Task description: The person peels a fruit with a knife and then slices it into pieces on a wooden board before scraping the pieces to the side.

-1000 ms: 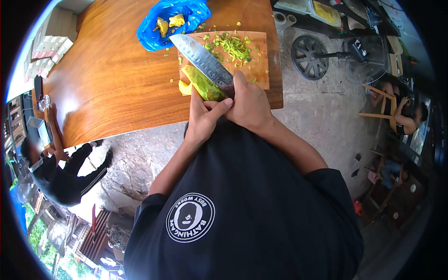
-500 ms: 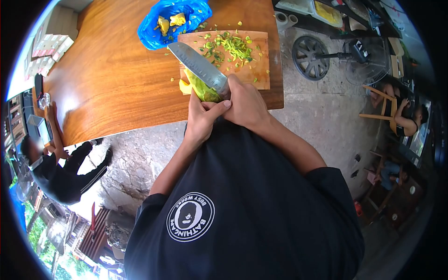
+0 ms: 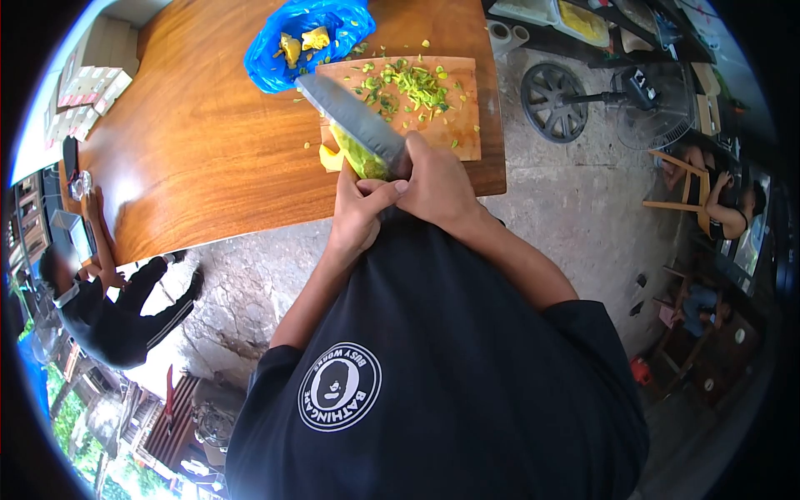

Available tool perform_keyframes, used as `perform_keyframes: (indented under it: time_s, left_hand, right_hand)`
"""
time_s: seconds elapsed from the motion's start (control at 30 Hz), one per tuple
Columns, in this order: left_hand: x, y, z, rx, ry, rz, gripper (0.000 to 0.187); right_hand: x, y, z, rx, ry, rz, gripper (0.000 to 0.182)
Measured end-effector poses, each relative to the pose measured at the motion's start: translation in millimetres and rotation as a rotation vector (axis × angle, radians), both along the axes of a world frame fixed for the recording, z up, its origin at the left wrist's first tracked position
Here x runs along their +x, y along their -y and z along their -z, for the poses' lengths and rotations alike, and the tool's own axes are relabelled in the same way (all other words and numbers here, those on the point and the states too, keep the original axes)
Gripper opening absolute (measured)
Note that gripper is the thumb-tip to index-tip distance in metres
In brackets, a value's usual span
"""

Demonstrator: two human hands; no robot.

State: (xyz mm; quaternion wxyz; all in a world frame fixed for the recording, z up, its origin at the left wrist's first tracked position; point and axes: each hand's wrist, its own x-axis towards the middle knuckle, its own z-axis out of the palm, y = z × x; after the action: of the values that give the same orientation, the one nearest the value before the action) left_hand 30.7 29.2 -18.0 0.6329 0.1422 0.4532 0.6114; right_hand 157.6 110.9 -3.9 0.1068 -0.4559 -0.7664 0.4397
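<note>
My left hand point(image 3: 356, 212) is closed around the lower end of a partly peeled green-and-yellow fruit point(image 3: 358, 160), held in front of my shirt by the table edge. In my right hand point(image 3: 437, 185) is a large kitchen knife point(image 3: 350, 115), its broad blade pointing up and left across the fruit. The two hands touch at the thumbs, and the fingers under the fruit are hidden. Beyond them, a wooden cutting board point(image 3: 454, 132) carries a heap of green and yellow peelings point(image 3: 419, 87). A yellow piece point(image 3: 331, 158) shows beside the fruit near the board's corner.
A blue plastic bag point(image 3: 265, 68) with yellow chunks point(image 3: 315, 38) lies open behind the board on the wooden table point(image 3: 200, 142). Boxes point(image 3: 98, 75) are stacked at the far left. One person point(image 3: 108, 317) sits at left; a fan point(image 3: 654, 108) stands at right.
The knife blade has shifted very slightly against the fruit and looks a little blurred. Both hands keep nearly the same place and the same grip.
</note>
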Motion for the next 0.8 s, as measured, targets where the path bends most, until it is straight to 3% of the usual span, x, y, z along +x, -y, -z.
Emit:
perform_keyframes:
  time_s: [0.43, 0.8]
  left_hand:
    - [2.5, 2.5, -3.4, 0.072, 0.012, -0.035, 0.070]
    - [1.5, 3.1, 2.3, 0.054, 0.032, -0.022, 0.072]
  right_hand:
    - [0.4, -0.7, -18.0, 0.155, 0.063, 0.025, 0.077]
    - [0.9, -3.2, -17.6, 0.084, 0.134, -0.022, 0.062]
